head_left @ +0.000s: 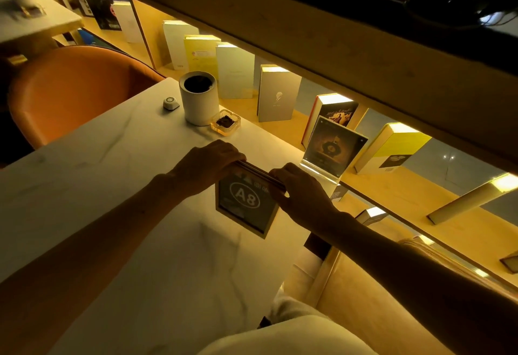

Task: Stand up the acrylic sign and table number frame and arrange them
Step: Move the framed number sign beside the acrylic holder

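Table number frame: pale border, dark insert, "A8" in oval.

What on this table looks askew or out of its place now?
Only the table number frame marked A8: it stands turned at an angle to the table edge, with both the left hand and the right hand gripping its top. The acrylic sign already stands upright near the edge. Nothing looks spilled.

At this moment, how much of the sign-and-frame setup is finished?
Done: the acrylic sign stands upright on its clear base near the table's far edge. In hand: the left hand and right hand both grip the top edge of the A8 table number frame. Left: releasing it standing and arranging the pair.
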